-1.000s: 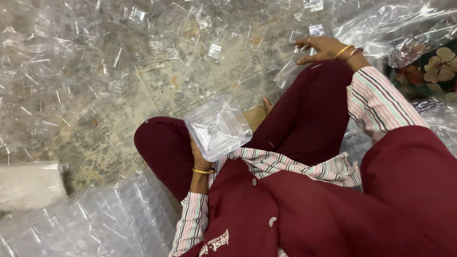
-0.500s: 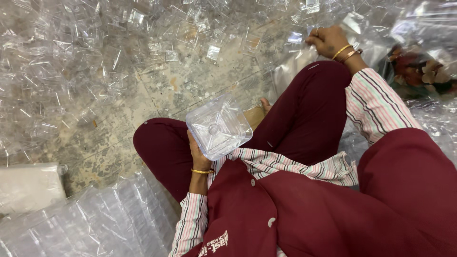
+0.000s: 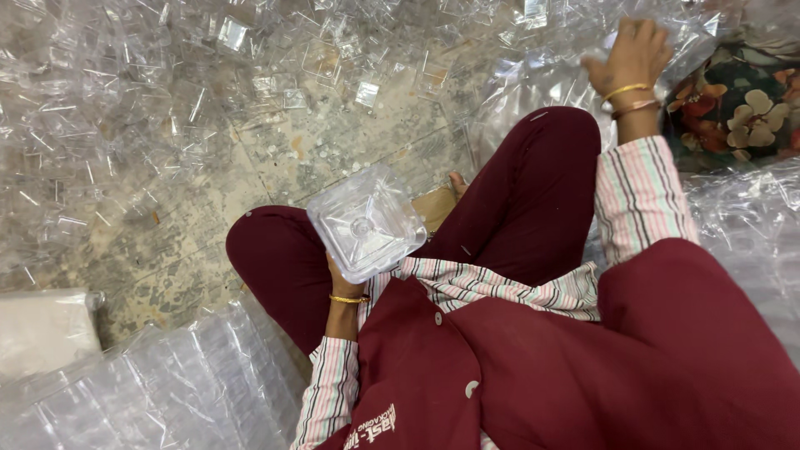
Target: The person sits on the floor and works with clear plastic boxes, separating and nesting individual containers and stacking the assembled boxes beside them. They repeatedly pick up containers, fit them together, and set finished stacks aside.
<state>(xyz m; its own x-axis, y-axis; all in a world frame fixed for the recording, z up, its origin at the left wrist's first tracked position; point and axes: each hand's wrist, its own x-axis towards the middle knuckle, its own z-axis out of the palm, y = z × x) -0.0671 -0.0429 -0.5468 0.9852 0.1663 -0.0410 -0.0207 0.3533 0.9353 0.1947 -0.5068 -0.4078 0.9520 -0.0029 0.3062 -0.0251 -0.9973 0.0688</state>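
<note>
My left hand (image 3: 343,279) holds a clear square plastic container (image 3: 367,223) over my lap, its base facing the camera. Most of that hand is hidden under the container; a gold bangle shows at the wrist. My right hand (image 3: 631,55) reaches out to the upper right, fingers pressed into a heap of clear plastic bags (image 3: 542,75), with two bangles on the wrist. Whether it grips anything there is hidden by the glare. I sit cross-legged in maroon trousers (image 3: 533,192) and a maroon vest over a striped shirt.
Several loose clear plastic pieces (image 3: 275,58) litter the worn concrete floor (image 3: 350,142) ahead. A bag of stacked clear containers (image 3: 167,392) lies at the lower left, beside a white sack (image 3: 42,329). A floral cloth (image 3: 742,108) sits at the far right.
My right hand has moved farther up and right into the plastic bags. The container in my left hand has turned so its square base faces up more squarely.
</note>
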